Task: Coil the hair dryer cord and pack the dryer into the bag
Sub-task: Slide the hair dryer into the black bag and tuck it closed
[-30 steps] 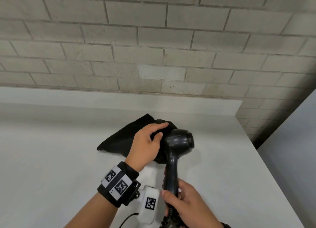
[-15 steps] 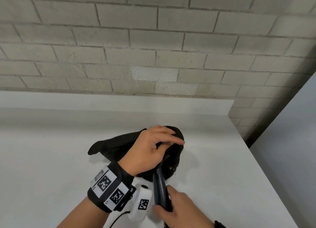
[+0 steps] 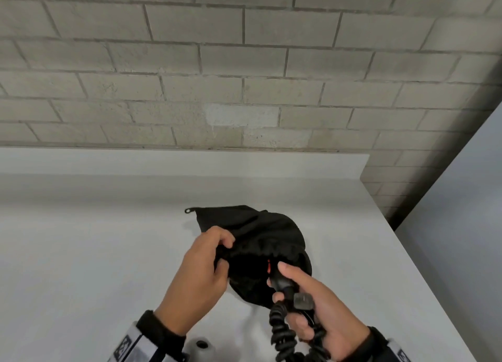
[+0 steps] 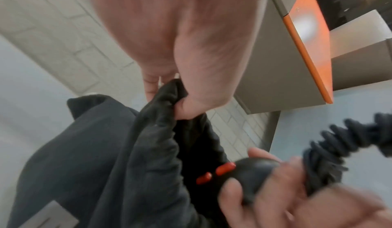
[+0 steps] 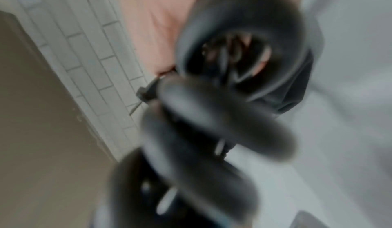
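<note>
While the white table [image 3: 95, 253] carries everything, the largest task thing on it is the black bag [image 3: 260, 228], lying near the middle with its gathered mouth turned to the near side. It looks like soft, thin cloth that folds and collapses easily, so I judge the rim must be held open; the left hand [image 3: 201, 274] does this, its fingers and thumb pinching a bunch of the rim on the left side of the mouth.

Next in size is the hair dryer [image 3: 281, 280]. Its head is hidden inside the bag, and only the handle end with two small red switches [image 4: 215, 173] shows at the opening. I think the body is hard, smooth plastic, rather heavy at the head and a little slippery, so the handle is the good place to take it. The right hand [image 3: 309, 304] is closed around that handle end and also around the coiled cord [image 3: 282, 331], together with the grey plug [image 3: 303, 301].

This cord looks springy and rubbery; I expect it wants to stretch out when released.

How much cord hangs below is cut off at the near edge, and the right wrist view is too blurred to read
</note>
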A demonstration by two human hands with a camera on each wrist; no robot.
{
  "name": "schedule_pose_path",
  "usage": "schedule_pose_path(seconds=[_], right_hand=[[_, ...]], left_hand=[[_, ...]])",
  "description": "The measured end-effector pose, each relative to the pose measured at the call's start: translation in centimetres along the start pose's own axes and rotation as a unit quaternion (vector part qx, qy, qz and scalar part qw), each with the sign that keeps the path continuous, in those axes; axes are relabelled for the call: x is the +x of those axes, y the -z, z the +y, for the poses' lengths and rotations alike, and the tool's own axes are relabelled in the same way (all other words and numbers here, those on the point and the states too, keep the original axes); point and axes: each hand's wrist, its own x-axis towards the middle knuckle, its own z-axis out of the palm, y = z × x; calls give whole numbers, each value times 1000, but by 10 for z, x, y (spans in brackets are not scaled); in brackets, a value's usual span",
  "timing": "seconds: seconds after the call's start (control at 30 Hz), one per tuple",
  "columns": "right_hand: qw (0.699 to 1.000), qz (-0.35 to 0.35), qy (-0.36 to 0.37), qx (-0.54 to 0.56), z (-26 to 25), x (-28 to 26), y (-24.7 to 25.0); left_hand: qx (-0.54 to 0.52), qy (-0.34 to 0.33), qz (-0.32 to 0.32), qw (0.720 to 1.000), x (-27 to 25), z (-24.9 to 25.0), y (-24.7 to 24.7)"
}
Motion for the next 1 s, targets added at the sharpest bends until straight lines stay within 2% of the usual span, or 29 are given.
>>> schedule_pose_path(seconds=[0.03,0.1,0.2,0.27,0.37,0.43,0.53,0.7,0.87,1.0], right_hand=[[1000,6,7,-10,2,3,-3],[999,8,30,-42,7,10,-11],[997,-21,59,-43,10,17,-20],[997,-33,70,-22,7,19,-21],[996,-10,90,-2,2,24,-18],[993,23,113,8,1,29,-18],[986,83,144,28,4,36,-18],[975,158,147,55,7,39,-23],[969,192,135,77,1,45,-28],[970,202,118,61,4,49,-30]], left_hand=[[-8,22,13,1000,-4,0,-5],[-3,14,18,1000,-8,2,-15],[-60,-28,-24,998,-9,11,-19],[-104,-24,-36,994,-9,15,-11],[-139,-28,-66,988,-16,19,-2],[-131,-31,-61,989,-25,19,-2],[-120,-29,-12,992,-37,15,-6],[-85,-25,12,996,-48,11,-11],[-28,-60,2,998,-52,9,-4],[38,-50,-53,997,-59,6,-8]])
